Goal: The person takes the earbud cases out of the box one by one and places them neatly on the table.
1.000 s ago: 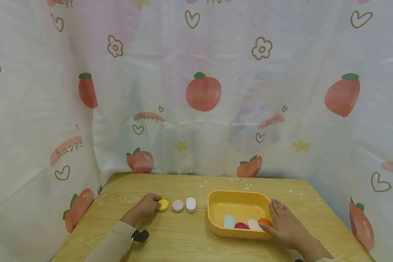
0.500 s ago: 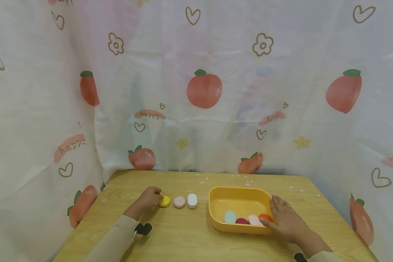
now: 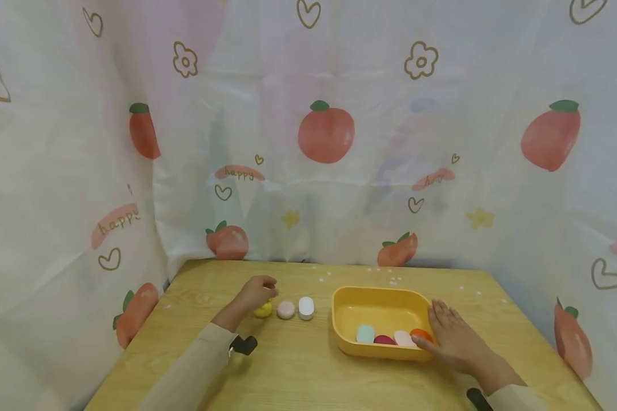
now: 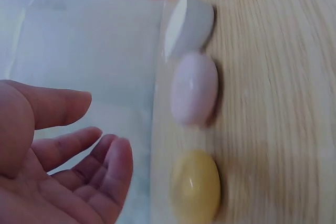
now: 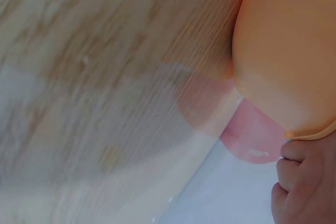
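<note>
My left hand (image 3: pixel 257 293) hovers by a smooth yellow rounded piece (image 3: pixel 263 310), its thumb and fingers apart with nothing between them. In the left wrist view, the yellow piece stands clear of those loosely bent fingers. To its right sit a pale pink rounded piece (image 3: pixel 285 310) and a white oval piece with a flat top (image 3: pixel 305 309). My right hand (image 3: pixel 455 341) lies along the right end of a yellow-orange tub (image 3: pixel 385 351), fingers straight on the rim and thumb across the near corner. Several pieces lie inside: mint (image 3: pixel 365 334), dark red (image 3: pixel 385 340), light pink (image 3: pixel 403 338), orange (image 3: pixel 420 334).
All this is on a wood-grain table (image 3: pixel 298 371). A white printed curtain (image 3: pixel 267 228) closes in the back and both sides. Small white flecks (image 3: pixel 395 281) dot the tabletop behind the tub.
My left hand has come off the yellow piece, lifting and shifting rightward. The right hand stays at the tub's end. The whole head view has tilted slightly.
</note>
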The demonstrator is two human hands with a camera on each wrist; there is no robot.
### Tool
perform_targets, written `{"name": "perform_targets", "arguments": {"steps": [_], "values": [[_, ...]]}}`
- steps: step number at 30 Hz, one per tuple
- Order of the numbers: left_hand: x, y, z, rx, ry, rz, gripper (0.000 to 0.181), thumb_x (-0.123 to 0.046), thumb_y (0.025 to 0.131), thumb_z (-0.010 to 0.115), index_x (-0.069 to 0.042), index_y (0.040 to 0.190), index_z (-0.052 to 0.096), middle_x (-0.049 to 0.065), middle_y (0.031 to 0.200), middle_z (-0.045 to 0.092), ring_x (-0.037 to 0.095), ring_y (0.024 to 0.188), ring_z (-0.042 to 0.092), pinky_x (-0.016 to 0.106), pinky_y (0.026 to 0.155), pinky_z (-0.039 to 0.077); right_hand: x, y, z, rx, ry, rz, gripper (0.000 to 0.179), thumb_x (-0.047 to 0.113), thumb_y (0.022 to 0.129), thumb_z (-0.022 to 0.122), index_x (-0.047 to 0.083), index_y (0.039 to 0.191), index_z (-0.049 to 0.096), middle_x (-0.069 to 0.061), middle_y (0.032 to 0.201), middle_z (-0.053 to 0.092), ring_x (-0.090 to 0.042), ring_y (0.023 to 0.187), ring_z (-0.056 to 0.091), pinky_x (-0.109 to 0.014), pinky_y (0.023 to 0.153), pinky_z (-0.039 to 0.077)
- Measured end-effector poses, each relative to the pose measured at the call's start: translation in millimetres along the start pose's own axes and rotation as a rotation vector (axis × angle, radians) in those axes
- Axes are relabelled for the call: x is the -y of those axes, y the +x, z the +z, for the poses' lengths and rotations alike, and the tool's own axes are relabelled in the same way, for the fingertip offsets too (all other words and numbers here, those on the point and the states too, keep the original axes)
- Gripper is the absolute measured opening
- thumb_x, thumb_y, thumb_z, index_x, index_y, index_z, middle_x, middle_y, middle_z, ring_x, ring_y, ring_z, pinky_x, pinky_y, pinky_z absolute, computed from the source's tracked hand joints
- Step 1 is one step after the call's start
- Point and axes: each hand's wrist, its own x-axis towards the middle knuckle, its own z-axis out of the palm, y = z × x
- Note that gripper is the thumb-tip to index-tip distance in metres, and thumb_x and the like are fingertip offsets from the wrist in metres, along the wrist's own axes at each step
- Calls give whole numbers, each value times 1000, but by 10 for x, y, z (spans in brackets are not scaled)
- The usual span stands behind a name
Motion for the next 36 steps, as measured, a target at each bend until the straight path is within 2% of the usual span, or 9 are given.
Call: {"name": "perform_targets", "arguments": {"steps": [3, 7, 10, 12, 13, 17, 24, 30, 36], "values": [[-98, 46, 94, 63, -89, 6, 39, -7, 95, 62, 12, 128, 54, 17, 112, 62, 28, 98, 63, 36, 77, 57, -13, 10, -13, 19, 33, 4, 92, 58, 95, 50, -20, 141, 30, -36, 150, 19, -52, 138, 16, -61, 112, 11], [-214, 107, 225, 136, -158, 24, 39, -8, 96, 61, 11, 129, 53, 16, 110, 62, 28, 98, 63, 35, 78, 57, -53, 2, -11, -21, 68, -37, 92, 54, 93, 57, -22, 138, 32, -39, 147, 24, -54, 135, 21, -64, 110, 13], [-289, 144, 295, 163, -150, 60, 38, -9, 95, 62, 10, 128, 55, 16, 110, 63, 28, 98, 63, 35, 78, 57, -73, -6, -12, -31, 80, -49, 93, 54, 90, 61, -22, 138, 33, -39, 146, 26, -55, 134, 23, -61, 112, 11], [-339, 153, 333, 179, -138, 83, 37, -9, 95, 62, 10, 127, 55, 17, 110, 63, 28, 97, 64, 35, 78, 57, -66, -17, -12, -9, 89, -31, 96, 55, 90, 61, -20, 140, 31, -37, 148, 25, -54, 136, 21, -60, 113, 9], [-363, 157, 351, 187, -134, 93, 37, -8, 95, 62, 10, 127, 55, 17, 110, 63, 28, 97, 64, 35, 77, 57, -54, -22, -17, -2, 85, -20, 96, 57, 90, 60, -20, 140, 31, -36, 149, 24, -53, 136, 20, -62, 112, 12], [-470, 182, 426, 210, -146, 99, 38, -12, 96, 62, 9, 127, 56, 15, 111, 62, 26, 97, 63, 34, 78, 57, -7, -26, -40, 21, 64, 19, 97, 59, 90, 57, -18, 142, 29, -34, 151, 21, -51, 139, 16, -63, 111, 14], [-659, 213, 593, 239, -138, 106, 39, -18, 97, 62, 4, 128, 57, 9, 113, 62, 23, 98, 63, 33, 80, 56, 18, -26, -26, 13, 11, 34, 99, 60, 89, 58, -18, 143, 28, -33, 152, 19, -50, 139, 17, -64, 110, 16], [-832, 225, 739, 265, -131, 127, 39, -20, 97, 63, 3, 129, 58, 7, 114, 62, 19, 96, 64, 31, 80, 56, 4, -5, -15, 2, -18, 27, 99, 62, 89, 57, -18, 141, 31, -34, 151, 23, -50, 138, 20, -64, 109, 18], [-946, 240, 857, 306, -142, 140, 37, -18, 97, 62, 2, 128, 59, 5, 110, 64, 20, 94, 66, 34, 83, 55, 1, 13, -32, 17, -9, 19, 99, 62, 90, 56, -19, 141, 30, -35, 150, 23, -51, 138, 20, -65, 109, 18]]}}
